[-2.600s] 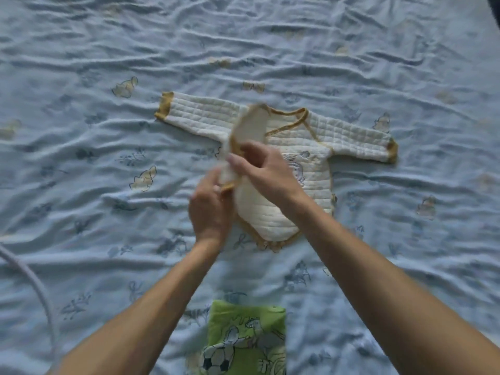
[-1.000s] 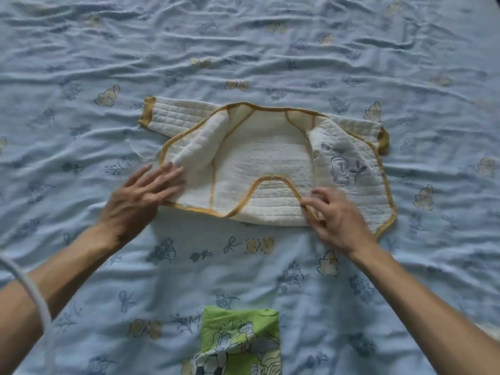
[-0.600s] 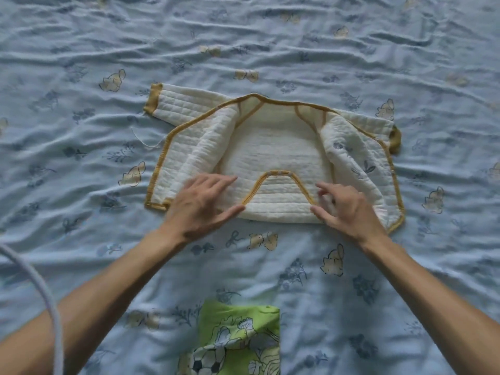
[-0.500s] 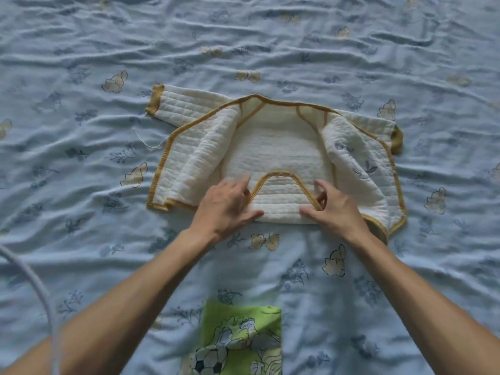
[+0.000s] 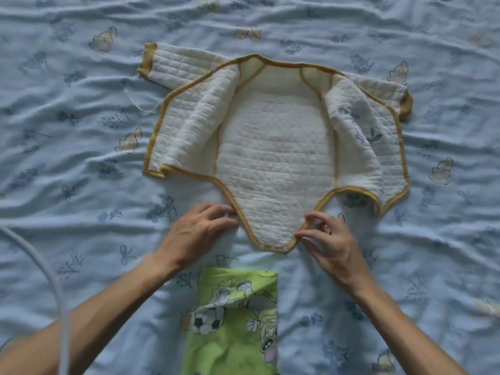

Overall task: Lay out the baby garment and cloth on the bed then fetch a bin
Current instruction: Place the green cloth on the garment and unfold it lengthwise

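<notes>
A cream quilted baby garment [image 5: 273, 158] with mustard trim lies opened flat on the bed, both front flaps spread outward and its crotch tab pointing toward me. My left hand [image 5: 197, 234] pinches the tab's left edge. My right hand [image 5: 328, 239] pinches the tab's right edge with thumb and fingers. A folded green cloth [image 5: 235, 320] printed with a football and cartoon figures lies just below the tab, between my forearms. No bin is in view.
The bed [image 5: 81, 185] is covered by a wrinkled light-blue sheet with small cartoon prints and fills the whole view. A pale cord [image 5: 54, 282] curves across the lower left corner. A loose thread lies beside the garment's left sleeve.
The garment's flaps were spread apart, and the folded-up crotch tab has been pulled down flat toward me. Both hands moved from the flaps to the tab's two edges.
</notes>
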Motion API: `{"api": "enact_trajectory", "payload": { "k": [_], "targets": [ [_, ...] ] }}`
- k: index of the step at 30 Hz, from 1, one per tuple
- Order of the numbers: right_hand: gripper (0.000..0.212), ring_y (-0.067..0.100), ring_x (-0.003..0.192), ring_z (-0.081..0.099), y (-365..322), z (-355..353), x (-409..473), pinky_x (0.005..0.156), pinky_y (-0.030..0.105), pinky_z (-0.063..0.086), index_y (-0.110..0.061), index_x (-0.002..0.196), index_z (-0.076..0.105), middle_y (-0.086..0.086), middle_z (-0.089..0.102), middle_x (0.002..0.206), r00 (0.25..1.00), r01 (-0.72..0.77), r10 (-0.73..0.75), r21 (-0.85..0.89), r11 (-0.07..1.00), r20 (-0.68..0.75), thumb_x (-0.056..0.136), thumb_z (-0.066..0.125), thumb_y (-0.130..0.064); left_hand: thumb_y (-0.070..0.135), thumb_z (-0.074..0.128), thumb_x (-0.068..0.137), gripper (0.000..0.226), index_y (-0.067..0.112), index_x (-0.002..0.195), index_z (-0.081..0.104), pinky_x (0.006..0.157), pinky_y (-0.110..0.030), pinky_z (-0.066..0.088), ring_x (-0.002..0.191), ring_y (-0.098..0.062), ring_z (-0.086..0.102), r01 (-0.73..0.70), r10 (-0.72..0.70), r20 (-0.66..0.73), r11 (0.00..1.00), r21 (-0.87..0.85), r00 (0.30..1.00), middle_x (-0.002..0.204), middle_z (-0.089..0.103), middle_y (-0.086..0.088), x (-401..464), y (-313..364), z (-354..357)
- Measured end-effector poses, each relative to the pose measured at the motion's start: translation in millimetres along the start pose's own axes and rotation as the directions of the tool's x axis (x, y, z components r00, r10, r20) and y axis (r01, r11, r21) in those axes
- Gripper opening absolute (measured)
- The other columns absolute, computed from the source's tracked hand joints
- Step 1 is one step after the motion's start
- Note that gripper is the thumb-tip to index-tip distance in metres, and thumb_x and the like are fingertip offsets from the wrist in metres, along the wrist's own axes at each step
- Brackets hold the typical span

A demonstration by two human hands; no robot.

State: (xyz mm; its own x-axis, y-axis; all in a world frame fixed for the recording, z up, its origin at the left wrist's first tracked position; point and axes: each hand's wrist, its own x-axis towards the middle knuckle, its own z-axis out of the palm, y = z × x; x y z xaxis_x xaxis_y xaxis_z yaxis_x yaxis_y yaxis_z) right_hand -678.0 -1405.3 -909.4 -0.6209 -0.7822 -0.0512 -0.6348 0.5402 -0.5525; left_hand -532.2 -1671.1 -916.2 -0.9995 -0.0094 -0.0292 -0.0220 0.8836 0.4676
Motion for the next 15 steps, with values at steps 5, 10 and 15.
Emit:
{"api": "enact_trajectory", "payload": {
  "k": [5, 10, 15],
  "targets": [
    [0.023, -0.002, 0.08, 0.056, -42, 3, -36, 0.068, 0.01, 0.042, -0.027, 0.106, 0.065, -0.014, 0.062, 0.096, 0.965, -0.26, 0.257, 0.217, 0.941, 0.042, 0.085, 0.064, -0.035, 0.016, 0.064, 0.087, 0.023, 0.013, 0.109, 0.069, 0.077, -0.033, 0.056, 0.093, -0.018, 0.063, 0.236, -0.244, -0.01, 0.947, -0.216, 0.97, 0.107, 0.067, -0.006, -50, 28, -3],
    [0.05, -0.005, 0.081, 0.053, -82, 28, -66, 0.067, 0.008, 0.039, -0.032, 0.123, 0.055, -0.023, 0.058, 0.092, 0.894, -0.318, 0.203, 0.247, 0.915, 0.399, 0.077, 0.073, -0.042, 0.038, 0.061, 0.084, 0.039, 0.011, 0.112, 0.066, 0.085, -0.03, 0.054, 0.095, -0.014, 0.061, 0.388, -0.323, 0.237, 0.863, -0.324, 0.916, 0.11, 0.065, -0.003, -87, 51, -2],
    [0.031, -0.008, 0.061, 0.055, -83, 31, -57, 0.061, 0.014, 0.04, -0.025, 0.113, 0.065, -0.012, 0.065, 0.078, 0.902, -0.389, 0.278, 0.343, 0.855, 0.329, 0.082, 0.071, -0.019, 0.026, 0.072, 0.081, 0.011, 0.028, 0.09, 0.068, 0.06, -0.024, 0.043, 0.067, -0.005, 0.053, 0.468, -0.399, 0.245, 0.775, -0.424, 0.883, 0.077, 0.061, 0.011, -92, 43, -1]
  ]
}}
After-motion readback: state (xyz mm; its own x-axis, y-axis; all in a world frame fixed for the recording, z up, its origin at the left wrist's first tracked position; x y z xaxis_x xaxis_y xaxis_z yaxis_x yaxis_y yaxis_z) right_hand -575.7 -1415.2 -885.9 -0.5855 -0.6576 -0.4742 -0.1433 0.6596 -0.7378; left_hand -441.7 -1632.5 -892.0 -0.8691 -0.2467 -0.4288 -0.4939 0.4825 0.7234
